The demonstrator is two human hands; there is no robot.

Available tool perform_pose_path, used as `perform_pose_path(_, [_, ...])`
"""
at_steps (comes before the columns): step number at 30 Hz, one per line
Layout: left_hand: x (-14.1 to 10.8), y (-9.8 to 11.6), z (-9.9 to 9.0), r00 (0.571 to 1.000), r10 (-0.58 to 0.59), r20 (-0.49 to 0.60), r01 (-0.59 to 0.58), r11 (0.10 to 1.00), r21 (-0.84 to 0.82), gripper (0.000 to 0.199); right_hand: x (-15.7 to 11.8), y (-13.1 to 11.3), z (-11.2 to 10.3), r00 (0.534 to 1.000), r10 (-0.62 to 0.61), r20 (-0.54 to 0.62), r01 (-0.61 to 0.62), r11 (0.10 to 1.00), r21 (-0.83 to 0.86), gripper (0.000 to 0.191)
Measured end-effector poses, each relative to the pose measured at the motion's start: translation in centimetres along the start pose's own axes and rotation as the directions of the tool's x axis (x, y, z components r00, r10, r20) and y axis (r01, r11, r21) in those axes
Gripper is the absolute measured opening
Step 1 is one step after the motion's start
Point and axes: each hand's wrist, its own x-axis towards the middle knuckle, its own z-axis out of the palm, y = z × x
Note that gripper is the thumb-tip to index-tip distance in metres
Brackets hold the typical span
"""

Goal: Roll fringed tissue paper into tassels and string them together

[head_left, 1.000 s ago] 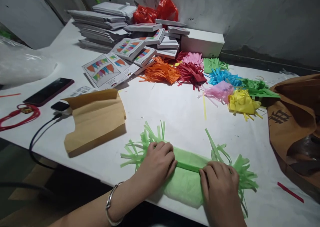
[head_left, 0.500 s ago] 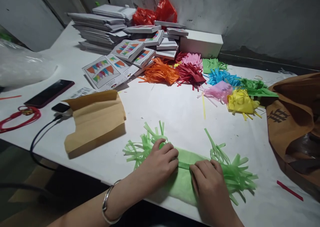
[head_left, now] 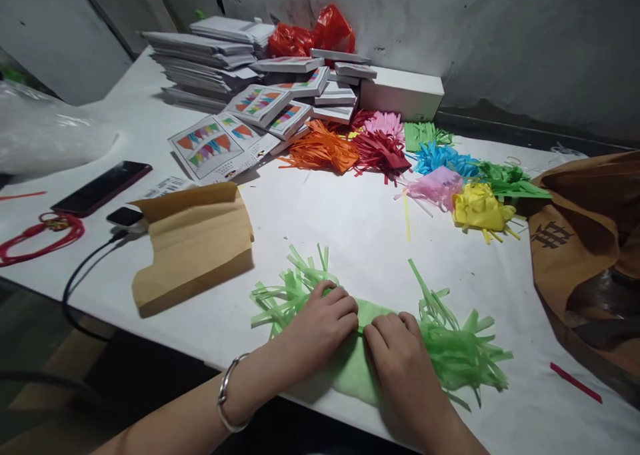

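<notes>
Light green tissue paper (head_left: 354, 368) with fringed strips at both ends lies near the table's front edge. My left hand (head_left: 327, 318), a silver bangle on its wrist, presses its curled fingers on the paper's folded middle, beside the left fringe. Close to its right, my right hand (head_left: 397, 348) has its fingers bent over the same fold. A short bit of the fold shows between the two hands. The fingertips of both hands are hidden under the knuckles.
Fringed bundles, orange (head_left: 325, 149), yellow (head_left: 480, 208) and other colours, lie behind. Printed cards (head_left: 207, 145) and white stacks stand at the back left. Brown paper (head_left: 197, 241), a phone (head_left: 103, 188) and a cable are left; a brown bag (head_left: 565, 241) is right.
My right hand has slid left along the fold, nearer to my left hand. Less of the folded strip shows between them. The view has shifted slightly.
</notes>
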Motion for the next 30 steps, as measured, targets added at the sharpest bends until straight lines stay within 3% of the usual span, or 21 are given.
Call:
perform_pose_path(3, [-0.2, 0.0, 0.2, 0.993, -0.111, -0.035, 0.108, 0.991, -0.082, 0.015, -0.9, 0.5, -0.5, 0.999, 0.045, 0.029, -0.046, 0.998, 0.035, 0.027])
perform_pose_path(7, [-0.4, 0.2, 0.3, 0.983, -0.184, -0.015, 0.182, 0.977, -0.112, 0.013, -2.5, 1.3, -1.2, 0.990, 0.138, -0.031, -0.137, 0.990, 0.009, 0.030])
perform_pose_path(15, [1.1, 2.3, -0.4, 0.944, -0.316, 0.098, 0.298, 0.940, 0.168, 0.012, -2.1, 1.4, -1.0, 0.971, 0.238, 0.013, -0.226, 0.938, -0.264, 0.022])
perform_pose_path(17, [1.4, 2.4, -0.6, 0.951, -0.298, 0.085, 0.273, 0.935, 0.226, 0.012, -1.8, 1.5, -0.8, 0.967, 0.254, -0.023, -0.249, 0.922, -0.297, 0.022])
perform_pose_path(20, [1.3, 2.3, -0.6, 0.989, -0.135, 0.054, 0.115, 0.955, 0.274, 0.016, -1.8, 1.8, -0.8, 0.965, 0.259, -0.035, -0.260, 0.936, -0.237, 0.019])
perform_pose_path(22, [1.1, 2.4, -0.4, 0.999, -0.008, 0.038, -0.003, 0.960, 0.281, 0.018, -1.9, 1.7, -1.0, 0.977, 0.211, -0.034, -0.213, 0.967, -0.139, 0.021])
perform_pose_path(24, [1.1, 2.4, -0.1, 0.998, 0.049, 0.035, -0.057, 0.956, 0.286, 0.020, -2.0, 1.5, -1.1, 0.987, 0.147, -0.060, -0.150, 0.987, -0.063, 0.027])
perform_pose_path(27, [1.7, 1.9, 0.2, 0.997, 0.052, 0.053, -0.065, 0.957, 0.282, 0.018, -1.7, 1.0, -1.0, 0.995, 0.069, -0.076, -0.075, 0.994, -0.074, 0.026])
perform_pose_path(30, [2.4, 1.3, 0.0, 0.996, -0.041, 0.074, 0.026, 0.981, 0.194, 0.017, -0.9, 0.7, -0.6, 0.998, -0.012, -0.062, -0.001, 0.979, -0.204, 0.024])
